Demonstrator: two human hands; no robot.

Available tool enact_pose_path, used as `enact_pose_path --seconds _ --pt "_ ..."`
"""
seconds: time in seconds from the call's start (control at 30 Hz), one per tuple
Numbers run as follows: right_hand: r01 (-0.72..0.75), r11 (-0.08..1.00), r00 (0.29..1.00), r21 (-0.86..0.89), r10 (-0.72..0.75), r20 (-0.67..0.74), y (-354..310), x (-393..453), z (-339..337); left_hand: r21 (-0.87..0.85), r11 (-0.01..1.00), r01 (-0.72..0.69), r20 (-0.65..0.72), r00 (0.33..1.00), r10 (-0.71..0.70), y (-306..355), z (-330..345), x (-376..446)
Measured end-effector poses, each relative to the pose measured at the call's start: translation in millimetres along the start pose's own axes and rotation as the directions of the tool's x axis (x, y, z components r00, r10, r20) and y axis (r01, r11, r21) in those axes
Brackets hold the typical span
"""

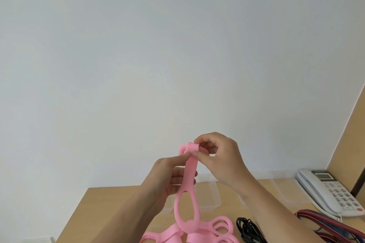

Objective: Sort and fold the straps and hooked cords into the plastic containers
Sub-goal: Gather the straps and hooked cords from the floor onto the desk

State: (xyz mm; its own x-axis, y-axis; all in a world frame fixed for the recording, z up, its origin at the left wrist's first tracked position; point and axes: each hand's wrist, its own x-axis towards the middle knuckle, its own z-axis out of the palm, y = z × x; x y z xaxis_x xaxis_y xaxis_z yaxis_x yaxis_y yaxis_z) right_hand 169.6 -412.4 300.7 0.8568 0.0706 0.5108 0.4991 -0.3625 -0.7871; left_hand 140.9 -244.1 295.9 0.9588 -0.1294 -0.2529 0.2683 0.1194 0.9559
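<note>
A long pink strap (187,189) with oval loop holes hangs in the air in front of the white wall. My right hand (221,160) pinches its rolled top end, thumb and fingers curled round the roll. Just below the roll, my left hand (169,175) pinches the strap between thumb and forefinger. The strap's lower loops trail down onto a heap of pink strap (213,231) on the wooden table (110,203). A clear plastic container (209,193) stands behind the hands, partly hidden by them; a second one (284,187) stands to its right.
A black cord bundle (248,229) lies right of the pink heap. Red and blue striped straps (325,223) lie at the lower right. A white desk phone (327,191) sits at the table's right back corner beside a wooden panel (347,148).
</note>
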Motion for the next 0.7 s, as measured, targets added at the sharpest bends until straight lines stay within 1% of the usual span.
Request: enact_pose_path --seconds 0.07,0.2,0.37,0.47,0.7 --pt "0.054 0.998 0.998 -0.040 -0.055 -0.024 1.7 0.7 1.5 0.022 0.999 0.033 -0.011 0.999 -0.032 -1.8 1.0 -0.4" --pt "0.180 0.976 0.981 -0.122 -0.187 -0.050 5.0 -0.1 6.6 -0.017 0.999 -0.030 -0.023 0.999 0.029 0.6 2.3 -0.6" --pt "0.269 0.952 0.956 -0.149 -0.282 -0.078 7.8 -2.7 10.3 -0.055 0.996 -0.072 -0.057 0.996 0.069 5.1 1.1 -1.4" --pt "0.330 0.927 0.935 -0.177 -0.347 -0.071 6.1 -3.8 12.6 -0.053 0.995 -0.086 -0.054 0.995 0.083 5.5 1.2 -2.6" --pt "0.378 0.903 0.919 -0.205 -0.393 -0.039 5.6 -3.4 11.8 -0.050 0.994 -0.099 -0.063 0.993 0.095 1.9 0.9 -1.9"
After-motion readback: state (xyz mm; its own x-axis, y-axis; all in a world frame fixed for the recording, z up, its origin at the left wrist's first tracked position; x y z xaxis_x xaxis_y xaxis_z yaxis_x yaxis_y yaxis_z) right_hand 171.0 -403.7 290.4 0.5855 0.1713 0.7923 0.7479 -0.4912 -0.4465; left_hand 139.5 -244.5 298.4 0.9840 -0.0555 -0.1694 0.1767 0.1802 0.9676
